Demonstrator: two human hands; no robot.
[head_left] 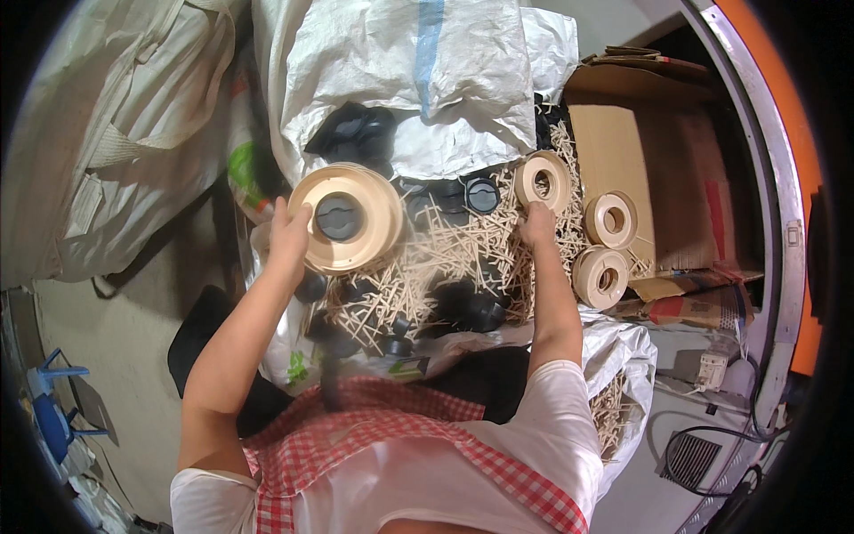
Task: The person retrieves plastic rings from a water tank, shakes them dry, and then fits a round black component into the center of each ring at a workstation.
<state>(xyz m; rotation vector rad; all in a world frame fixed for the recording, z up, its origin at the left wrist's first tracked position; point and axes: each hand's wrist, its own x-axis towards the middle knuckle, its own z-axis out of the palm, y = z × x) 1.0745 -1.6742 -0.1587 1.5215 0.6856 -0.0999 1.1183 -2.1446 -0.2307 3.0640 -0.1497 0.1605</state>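
My left hand (290, 230) grips the left rim of a large round beige plastic piece (381, 222), thumb over its edge. A dark grey round cap (340, 217) shows in the middle of that piece. My right hand (537, 225) is closed on the lower edge of a smaller beige ring (559, 185) with a hole in its centre. Both pieces are over a heap of thin beige plastic sticks (454, 254) mixed with dark round caps. One such cap (483, 196) lies between my hands.
A white sack (480, 71) with a blue stripe drapes over the heap's far side. At right, two beige rings (627, 222) rest by an opened cardboard box (614, 133). A large pale bag (169, 98) stands at left. A grey machine (667, 418) is at lower right.
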